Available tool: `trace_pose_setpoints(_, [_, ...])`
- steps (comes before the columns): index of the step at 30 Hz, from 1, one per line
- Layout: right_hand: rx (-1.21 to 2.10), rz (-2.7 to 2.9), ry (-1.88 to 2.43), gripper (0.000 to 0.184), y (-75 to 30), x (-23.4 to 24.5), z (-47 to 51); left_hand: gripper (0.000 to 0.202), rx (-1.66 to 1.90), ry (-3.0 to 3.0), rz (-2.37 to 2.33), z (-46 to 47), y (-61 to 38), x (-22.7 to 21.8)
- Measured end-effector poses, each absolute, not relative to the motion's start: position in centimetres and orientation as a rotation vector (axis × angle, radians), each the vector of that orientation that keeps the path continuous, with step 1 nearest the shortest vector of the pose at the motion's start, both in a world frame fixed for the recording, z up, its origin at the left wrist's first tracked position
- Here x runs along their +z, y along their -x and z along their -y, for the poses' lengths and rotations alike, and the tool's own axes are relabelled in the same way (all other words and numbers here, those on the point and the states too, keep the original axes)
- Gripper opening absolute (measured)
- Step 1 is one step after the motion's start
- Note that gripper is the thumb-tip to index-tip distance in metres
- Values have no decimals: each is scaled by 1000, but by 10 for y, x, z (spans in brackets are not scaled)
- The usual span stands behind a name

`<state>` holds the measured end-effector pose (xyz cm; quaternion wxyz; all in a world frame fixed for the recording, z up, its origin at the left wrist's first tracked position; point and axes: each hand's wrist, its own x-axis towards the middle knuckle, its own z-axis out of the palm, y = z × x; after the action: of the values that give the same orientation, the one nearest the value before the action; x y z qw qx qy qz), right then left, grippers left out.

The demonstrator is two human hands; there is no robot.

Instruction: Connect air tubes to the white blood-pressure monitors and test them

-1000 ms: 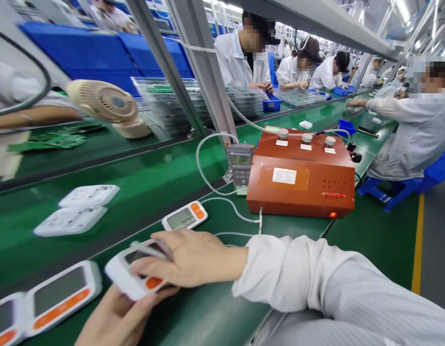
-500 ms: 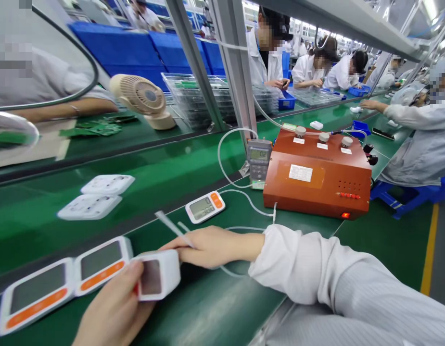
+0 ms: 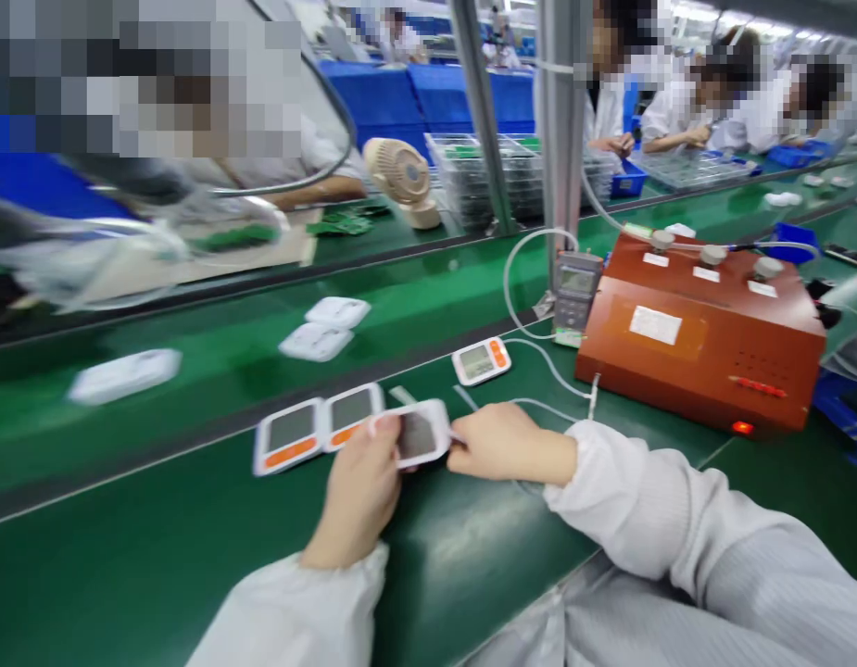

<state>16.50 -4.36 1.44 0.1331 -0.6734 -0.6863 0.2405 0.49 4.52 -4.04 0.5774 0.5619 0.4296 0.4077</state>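
My left hand [image 3: 359, 486] grips a white monitor unit [image 3: 421, 434] with a dark screen, tilted up off the green bench. My right hand [image 3: 501, 443] is closed at the unit's right edge, touching it, with a thin clear tube [image 3: 539, 408] running from there toward the orange test box [image 3: 699, 329]. Two more white units with orange bars [image 3: 317, 428] lie side by side just left of the held one. Another unit [image 3: 481, 360] sits farther back, tubed to the box.
A grey handheld meter [image 3: 573, 292] stands beside the orange box. White casings [image 3: 323, 329] and another [image 3: 122, 375] ride the green belt behind. A beige fan [image 3: 404, 181], trays of boards and several seated workers in white coats are across and to the right.
The view has swung left and pulled back. The held unit was turned from flat under my right hand to tilted upright in my left, and my right hand has shifted to its right edge.
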Motion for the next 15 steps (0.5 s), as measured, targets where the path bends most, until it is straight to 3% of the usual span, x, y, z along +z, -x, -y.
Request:
trace_pose_setpoints(4, [1048,2163,1543,17,-163,9,53,44,1030,-1082,-951,-50,0,-29])
trace_pose_setpoints(7, [1175,2166,1218,42,-164,6,55,47,1028,-1032,-905,-53,6,-21])
trace_pose_setpoints(15, [586,1854,1675,28,-180,-4,40,46,985,-984,-871,-53,9,-23])
